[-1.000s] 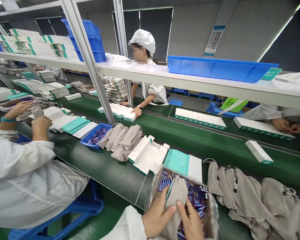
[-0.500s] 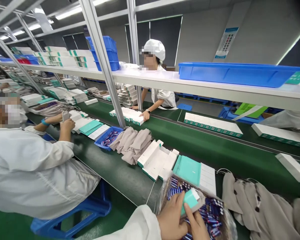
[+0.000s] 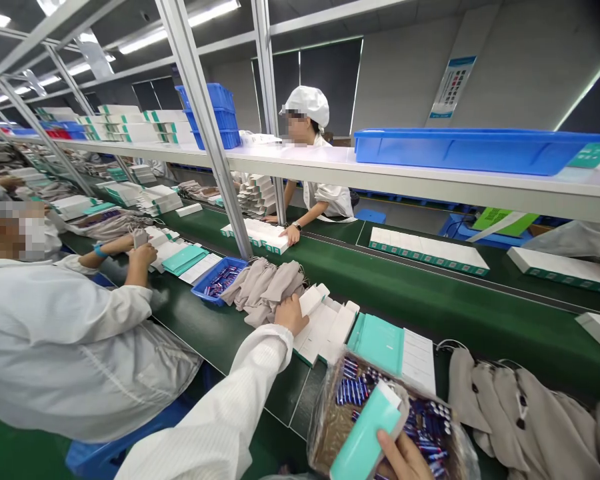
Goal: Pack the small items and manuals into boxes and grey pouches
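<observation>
My left hand (image 3: 291, 315) is stretched forward, its fingers curled around the near end of a white carton (image 3: 314, 299) with teal edges. That carton lies at the left of several flat, partly folded white cartons (image 3: 336, 327). In the foreground my right hand (image 3: 406, 459) grips a folded teal leaflet (image 3: 367, 430) with white paper at its top. A bit of grey cloth shows behind the leaflet, partly hidden. Beneath it is a plastic-lined box (image 3: 325, 433) of blue and red batteries (image 3: 350, 390).
Teal leaflets (image 3: 377, 340) lie beside white sheets (image 3: 419, 360). Grey drawstring pouches (image 3: 520, 400) are at the right, more pouches (image 3: 265, 287) at centre. A blue battery tray (image 3: 205, 293), a metal post (image 3: 215, 153) and a shelf (image 3: 300, 160) stand ahead. Co-workers sit left and opposite.
My left hand has left the teal leaflet and reached forward left to the white carton. My right hand now holds the leaflet alone, showing more of its length.
</observation>
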{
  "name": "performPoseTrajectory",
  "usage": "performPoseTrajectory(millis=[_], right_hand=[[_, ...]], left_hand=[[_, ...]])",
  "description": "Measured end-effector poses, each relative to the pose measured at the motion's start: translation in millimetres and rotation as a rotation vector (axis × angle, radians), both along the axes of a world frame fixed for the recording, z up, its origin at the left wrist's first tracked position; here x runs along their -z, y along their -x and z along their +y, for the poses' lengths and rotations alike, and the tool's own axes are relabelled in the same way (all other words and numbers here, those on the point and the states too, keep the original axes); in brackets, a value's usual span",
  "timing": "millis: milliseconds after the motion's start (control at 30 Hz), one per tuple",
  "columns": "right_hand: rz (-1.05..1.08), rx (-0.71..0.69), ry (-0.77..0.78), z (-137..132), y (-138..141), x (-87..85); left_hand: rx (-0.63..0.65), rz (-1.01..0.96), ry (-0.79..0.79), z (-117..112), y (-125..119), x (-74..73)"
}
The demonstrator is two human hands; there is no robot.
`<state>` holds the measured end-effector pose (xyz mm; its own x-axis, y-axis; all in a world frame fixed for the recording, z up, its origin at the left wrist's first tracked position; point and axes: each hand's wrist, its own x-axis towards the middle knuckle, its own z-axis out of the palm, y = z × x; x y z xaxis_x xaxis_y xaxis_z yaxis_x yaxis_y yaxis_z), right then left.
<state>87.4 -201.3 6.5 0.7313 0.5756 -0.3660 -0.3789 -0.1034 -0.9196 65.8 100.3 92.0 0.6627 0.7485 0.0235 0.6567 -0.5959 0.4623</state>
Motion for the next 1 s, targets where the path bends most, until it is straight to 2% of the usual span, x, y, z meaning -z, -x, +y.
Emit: performPoseTrajectory(millis=[100, 167, 300, 400, 467, 567, 667, 733, 800, 933, 1000], right_hand=[[-0.038, 0.084, -0.015, 5.5, -19.6, -30.0], [-0.064, 0.104, -0.078, 8.1, -35.5, -55.1], [-0.057, 0.116, -0.295, 15.7, -57.6, -102.6], [-0.031, 0.089, -0.315, 22.7, -62.7, -124.1], [-0.02, 0.045, -0.265, 25.8, -63.0, -129.1], [-0.076, -0.004, -0.133, 27.0, -60.4, -122.7], [-0.188, 0.036, -0.038, 26.4, -53.3, -102.9], [-0.198, 0.092, -0.042, 25.8, -48.3, -86.1], [-0.132, 0.121, -0.038, 24.5, -45.9, -69.2], [0.035, 0.037, -0.016, 18.4, -46.7, -38.6], [-0.11, 0.044, 0.013, 15.2, -42.4, -25.3]], left_hand=[[0.113, -0.051, 0.038, -30.6, 19.7, -5.5], [0.229, -0.099, 0.11, -56.0, 36.8, -5.9], [0.446, -0.264, 0.376, -96.4, 66.7, 0.4], [0.485, -0.235, 0.483, -111.6, 78.1, 6.0], [0.493, -0.221, 0.51, -117.1, 81.5, 9.9], [0.483, -0.208, 0.372, -123.9, 84.2, 18.4], [0.48, -0.189, 0.113, -131.0, 85.5, 28.5], [0.463, -0.196, 0.017, -134.3, 85.6, 33.4], [0.447, -0.169, -0.02, -134.9, 85.8, 35.0], [0.493, -0.104, -0.024, -130.4, 88.3, 30.4], [0.493, -0.105, -0.005, -128.9, 89.0, 30.4]])
